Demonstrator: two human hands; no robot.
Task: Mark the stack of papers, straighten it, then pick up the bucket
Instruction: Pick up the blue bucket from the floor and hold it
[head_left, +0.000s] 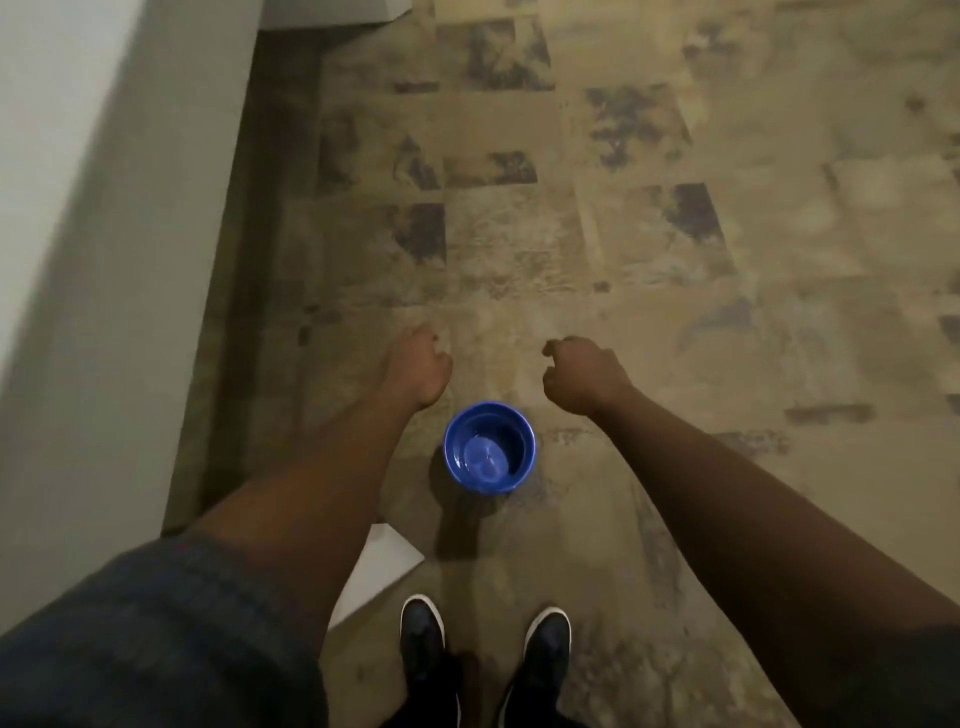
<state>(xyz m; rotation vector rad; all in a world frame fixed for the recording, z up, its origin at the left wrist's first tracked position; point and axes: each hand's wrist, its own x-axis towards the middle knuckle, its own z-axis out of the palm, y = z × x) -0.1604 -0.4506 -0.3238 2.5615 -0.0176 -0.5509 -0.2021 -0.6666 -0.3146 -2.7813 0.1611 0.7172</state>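
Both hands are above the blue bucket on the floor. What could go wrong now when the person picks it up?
1. The blue bucket seems to hold a little water; a tilted lift could spill it onto the floor.
2. The white paper lies on the floor just left of the shoes; a spill could wet it, or a foot could slip on it.
3. The left hand and right hand are curled beyond the bucket, not on it; no handle is visible, so the grip may be awkward.

A glossy royal-blue round plastic bucket stands on a worn tan floor blotched with grey-purple rectangular patches. A pale grey-white wall, a white paper sheet, a dark blue checked sleeve and black white-edged shoes complete the palette.
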